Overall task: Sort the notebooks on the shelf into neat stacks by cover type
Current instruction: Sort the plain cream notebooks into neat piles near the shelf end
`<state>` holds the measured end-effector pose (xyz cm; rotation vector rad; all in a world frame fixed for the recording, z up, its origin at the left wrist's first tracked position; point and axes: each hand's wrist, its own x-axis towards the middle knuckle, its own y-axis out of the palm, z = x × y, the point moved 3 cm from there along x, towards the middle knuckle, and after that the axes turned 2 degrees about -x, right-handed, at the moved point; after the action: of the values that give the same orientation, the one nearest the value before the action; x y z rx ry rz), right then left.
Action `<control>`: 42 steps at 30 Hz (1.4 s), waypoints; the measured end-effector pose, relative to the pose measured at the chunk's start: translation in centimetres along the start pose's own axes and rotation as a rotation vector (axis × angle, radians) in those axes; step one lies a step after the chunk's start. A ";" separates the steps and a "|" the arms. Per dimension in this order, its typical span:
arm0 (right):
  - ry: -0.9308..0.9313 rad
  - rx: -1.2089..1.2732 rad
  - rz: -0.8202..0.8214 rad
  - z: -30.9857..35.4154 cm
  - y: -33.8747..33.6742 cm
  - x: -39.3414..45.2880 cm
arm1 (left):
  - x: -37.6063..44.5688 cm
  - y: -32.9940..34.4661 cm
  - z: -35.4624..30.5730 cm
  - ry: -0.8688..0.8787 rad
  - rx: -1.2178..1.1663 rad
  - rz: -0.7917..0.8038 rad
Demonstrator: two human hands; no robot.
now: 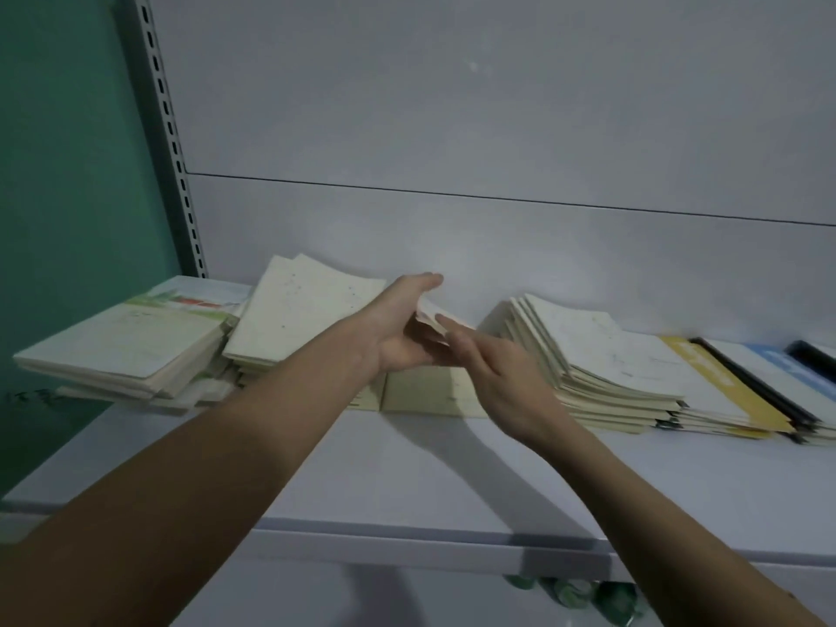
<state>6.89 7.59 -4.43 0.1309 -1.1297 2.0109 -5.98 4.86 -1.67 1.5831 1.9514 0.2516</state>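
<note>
Cream-covered notebooks lie along a white shelf (407, 481). My left hand (398, 328) grips the raised edge of a cream notebook (429, 321) in the middle, thumb above and fingers below. My right hand (493, 377) lies just right of it, fingers spread, fingertips touching the same notebook. Under both hands sits a low cream stack (425, 393). A taller cream stack (298, 314) stands to the left, and a fanned cream stack (601, 355) leans to the right.
At the far left a stack with a green-and-white picture cover (131, 341) overhangs the shelf edge. Yellow (719, 382), black-edged (760, 386) and blue (796, 368) covers lie at the far right. A slotted metal upright (169, 129) borders a green wall. Green items (583, 595) show below the shelf.
</note>
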 end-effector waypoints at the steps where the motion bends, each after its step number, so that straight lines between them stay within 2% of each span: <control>1: -0.019 0.027 0.042 -0.1 0.1 0.1 | 0.0 0.0 -0.1 0.027 0.026 -0.033; 3: 0.003 0.239 0.040 -0.6 -0.3 0.8 | -0.3 0.0 -0.8 0.111 0.067 -0.096; 5: 0.104 0.377 -0.125 -2.2 -0.6 1.8 | -0.8 -0.2 -1.7 0.196 0.072 -0.154; 7: 0.223 0.227 -0.277 -4.5 -0.3 2.9 | -1.3 -0.7 -2.9 0.278 0.088 -0.226; 8: 0.250 0.131 -0.267 -5.8 0.3 3.4 | -1.5 -1.0 -3.5 0.313 0.098 -0.247; 9: 0.255 0.051 -0.186 -6.8 1.1 3.7 | -1.7 -1.3 -4.1 0.347 0.104 -0.270; 11: 0.226 -0.081 0.123 -7.7 3.6 3.7 | -2.3 -1.9 -4.8 0.382 0.101 -0.315; 13: 0.107 -0.291 0.390 -7.6 5.6 3.3 | -2.5 -2.3 -5.1 0.392 0.089 -0.351; 16: -0.016 -0.479 0.498 -7.2 6.4 3.0 | -2.4 -3.0 -5.3 0.398 0.106 -0.400; 22: -0.142 -0.439 0.342 -7.0 5.9 2.8 | -2.8 -3.5 -6.1 0.386 0.169 -0.364; 24: -0.060 -0.309 0.220 -7.3 5.0 3.7 | -3.2 -3.9 -6.5 0.391 0.206 -0.364; 28: 0.199 0.002 -0.187 -7.2 0.6 5.4 | -4.2 -4.0 -6.4 0.349 0.250 -0.292; 31: 0.246 0.074 -0.336 -6.2 -1.6 5.4 | -4.3 -3.6 -5.5 0.274 0.292 -0.259; 35: 0.028 -0.070 -0.345 -2.7 -1.7 4.6 | -2.8 -2.6 -3.9 0.173 0.281 -0.246; 39: -0.250 -0.374 -0.190 0.1 -0.2 2.9 | -1.0 -0.7 -3.0 0.103 0.188 -0.153; 42: -0.257 -0.282 -0.129 0.4 -1.3 2.2 | -0.3 -0.2 -2.9 0.154 0.205 -0.161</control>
<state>6.19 8.94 -2.38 0.3163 -1.5150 1.7358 -7.68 5.19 0.61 1.5608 2.2731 0.1127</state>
